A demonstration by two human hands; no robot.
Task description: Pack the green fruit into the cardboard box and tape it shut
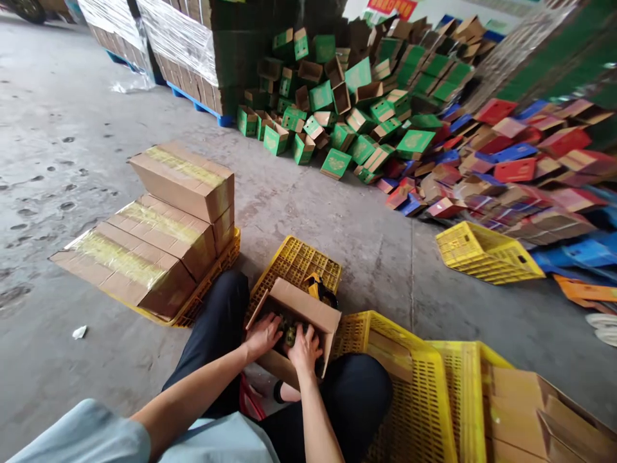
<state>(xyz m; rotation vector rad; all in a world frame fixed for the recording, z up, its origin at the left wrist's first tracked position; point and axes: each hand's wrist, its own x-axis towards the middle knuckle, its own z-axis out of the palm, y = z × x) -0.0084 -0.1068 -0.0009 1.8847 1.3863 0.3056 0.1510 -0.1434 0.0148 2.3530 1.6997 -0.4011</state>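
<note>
An open brown cardboard box (pixel 308 310) rests on an overturned yellow crate (pixel 295 262) between my knees. Both hands reach into the box. My left hand (pixel 263 334) lies at the box's left side, fingers spread over the dark items inside. Beside it, my right hand (pixel 304 349) presses down on the contents with fingers curled. Small dark and yellow-green items (pixel 290 333) show between the hands; I cannot make out what they are. A yellow and black tape dispenser (pixel 319 289) sits on the crate just behind the box.
Three taped brown cartons (pixel 159 231) are stacked on a yellow tray to the left. Yellow crates (pixel 419 386) stand at my right, another (pixel 486 252) further off. Piles of green (pixel 357 96), red and blue small boxes (pixel 506 167) cover the far floor. Wrapped pallets (pixel 183 45) stand behind.
</note>
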